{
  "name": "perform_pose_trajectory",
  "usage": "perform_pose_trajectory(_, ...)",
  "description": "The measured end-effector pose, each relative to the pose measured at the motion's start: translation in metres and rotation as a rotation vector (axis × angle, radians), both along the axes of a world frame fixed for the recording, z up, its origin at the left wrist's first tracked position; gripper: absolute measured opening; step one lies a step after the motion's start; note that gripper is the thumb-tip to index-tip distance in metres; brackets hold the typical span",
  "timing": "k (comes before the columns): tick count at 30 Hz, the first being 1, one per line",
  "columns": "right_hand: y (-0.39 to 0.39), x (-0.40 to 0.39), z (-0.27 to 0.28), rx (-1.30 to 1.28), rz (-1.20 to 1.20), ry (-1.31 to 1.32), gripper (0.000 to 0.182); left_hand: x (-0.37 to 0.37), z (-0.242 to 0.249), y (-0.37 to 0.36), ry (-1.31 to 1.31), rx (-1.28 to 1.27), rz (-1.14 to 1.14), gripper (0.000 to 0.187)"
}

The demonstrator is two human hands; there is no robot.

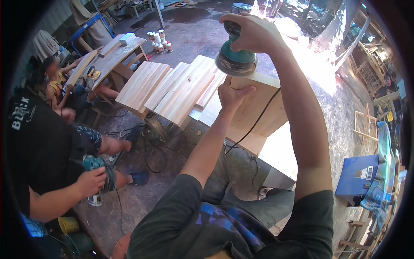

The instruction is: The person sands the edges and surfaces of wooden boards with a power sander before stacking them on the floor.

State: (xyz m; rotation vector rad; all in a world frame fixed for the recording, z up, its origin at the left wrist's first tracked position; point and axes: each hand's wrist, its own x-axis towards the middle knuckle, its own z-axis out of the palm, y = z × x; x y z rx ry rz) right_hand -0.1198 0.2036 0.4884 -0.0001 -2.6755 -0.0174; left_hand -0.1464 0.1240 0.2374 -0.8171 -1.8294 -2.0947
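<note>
My right hand (256, 32) is wrapped round the top grip of a green and black orbital sander (235, 57). The sander's round pad meets the top edge of a pale wooden box (267, 101), which stands in front of me with its inner faces showing. Just below the sander, my left hand (235, 95) grips the near corner of the box, thumb stretched out along it; some fingertips are hidden. A black power cord (258, 118) hangs from my right forearm across the box.
Glued wooden panels (183, 88) lie side by side at the left. A co-worker in a black shirt (41, 138) holds a teal power tool (95, 166). Another person sits by a worktable (114, 60). Cords (157, 159) cross the floor; a blue cabinet (355, 175) stands right.
</note>
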Motion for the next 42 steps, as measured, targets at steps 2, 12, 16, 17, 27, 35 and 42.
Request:
perform_pose_trajectory(2,-0.001,-0.001,-0.001,0.0,-0.008,0.008,0.078,-0.001,-0.003,0.001,-0.019,-0.02,0.006,0.087)
perform_pose_trajectory(12,0.006,0.001,-0.004,-0.022,-0.059,0.005,0.081,0.003,-0.006,0.002,-0.051,-0.074,0.098,0.08)
perform_pose_trajectory(16,0.014,0.003,-0.006,0.011,-0.097,0.016,0.084,0.006,-0.007,0.003,-0.058,-0.085,0.131,0.076)
perform_pose_trajectory(17,0.015,0.004,-0.005,0.024,-0.108,0.015,0.086,0.006,-0.007,0.004,-0.059,-0.091,0.142,0.075)
perform_pose_trajectory(27,0.027,0.024,0.007,0.003,-0.142,-0.105,0.084,0.006,-0.007,0.008,-0.056,-0.13,0.2,0.063)
perform_pose_trajectory(35,0.016,0.039,0.01,0.019,-0.073,-0.091,0.082,0.014,0.003,0.007,-0.09,-0.116,0.215,0.061)
perform_pose_trajectory(42,0.023,0.032,0.01,0.013,-0.106,-0.118,0.081,0.016,0.0,0.006,-0.099,-0.144,0.228,0.061)
